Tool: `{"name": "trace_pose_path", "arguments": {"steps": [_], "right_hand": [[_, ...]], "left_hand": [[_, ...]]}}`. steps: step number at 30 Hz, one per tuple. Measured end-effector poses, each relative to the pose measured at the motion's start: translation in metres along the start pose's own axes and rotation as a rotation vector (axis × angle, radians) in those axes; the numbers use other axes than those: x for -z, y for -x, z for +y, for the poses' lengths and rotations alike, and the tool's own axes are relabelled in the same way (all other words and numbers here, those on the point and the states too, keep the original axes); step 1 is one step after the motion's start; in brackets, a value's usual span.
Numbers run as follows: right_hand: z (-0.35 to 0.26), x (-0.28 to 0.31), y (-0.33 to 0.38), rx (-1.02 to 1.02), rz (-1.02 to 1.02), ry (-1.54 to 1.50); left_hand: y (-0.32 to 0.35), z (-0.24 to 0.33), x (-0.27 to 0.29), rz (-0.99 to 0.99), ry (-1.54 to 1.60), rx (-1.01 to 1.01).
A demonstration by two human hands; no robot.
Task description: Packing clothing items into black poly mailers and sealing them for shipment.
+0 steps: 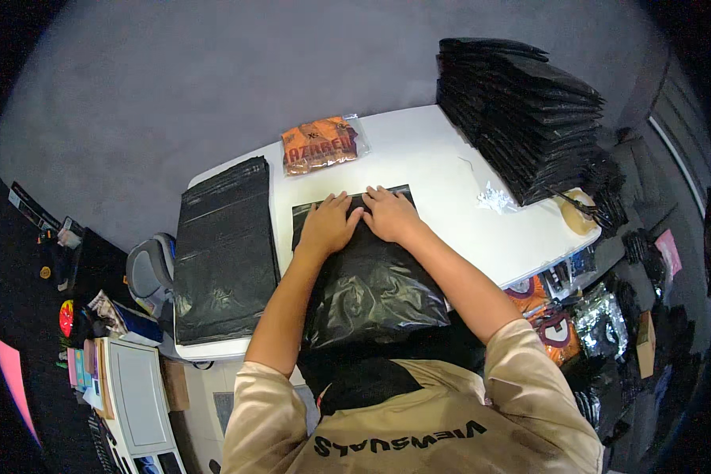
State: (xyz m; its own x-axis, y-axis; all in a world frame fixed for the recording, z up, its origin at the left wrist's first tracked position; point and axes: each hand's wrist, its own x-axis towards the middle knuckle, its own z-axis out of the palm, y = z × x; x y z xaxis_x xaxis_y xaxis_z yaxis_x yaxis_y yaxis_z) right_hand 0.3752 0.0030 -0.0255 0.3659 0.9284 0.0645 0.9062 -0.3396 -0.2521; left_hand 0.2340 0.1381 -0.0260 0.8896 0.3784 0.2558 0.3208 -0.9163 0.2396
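A filled black plastic bag (375, 288) lies in front of me on the white table (419, 158), its near end bulging and wrinkled. My left hand (329, 227) rests flat near the bag's far edge with its fingers forward. Beside it, my right hand (390, 216) presses on the same edge, palm down and fingers outstretched. The two thumbs almost meet. Neither hand grips anything. To the left is a flat stack of black plastic bags (225, 253). Beyond my hands sits an orange folded garment (321, 146) in a clear bag.
A tall pile of black packages (521, 118) leans at the table's right end. Near its foot lie small white pieces (494, 199) and a tan roll (578, 212). More bagged garments (557, 336) lie below the right edge. A white cabinet (138, 387) stands at lower left.
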Motion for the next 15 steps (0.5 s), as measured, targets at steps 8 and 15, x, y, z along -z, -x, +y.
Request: {"name": "trace_pose_path", "arguments": {"steps": [8,15], "right_hand": [[0.010,0.030,0.005,-0.181,-0.068,0.157],[0.036,0.031,0.016,-0.267,-0.012,0.229]], "left_hand": [[-0.005,-0.031,0.025,0.087,-0.207,0.137],[0.013,-0.048,0.032,0.068,-0.297,0.158]]}}
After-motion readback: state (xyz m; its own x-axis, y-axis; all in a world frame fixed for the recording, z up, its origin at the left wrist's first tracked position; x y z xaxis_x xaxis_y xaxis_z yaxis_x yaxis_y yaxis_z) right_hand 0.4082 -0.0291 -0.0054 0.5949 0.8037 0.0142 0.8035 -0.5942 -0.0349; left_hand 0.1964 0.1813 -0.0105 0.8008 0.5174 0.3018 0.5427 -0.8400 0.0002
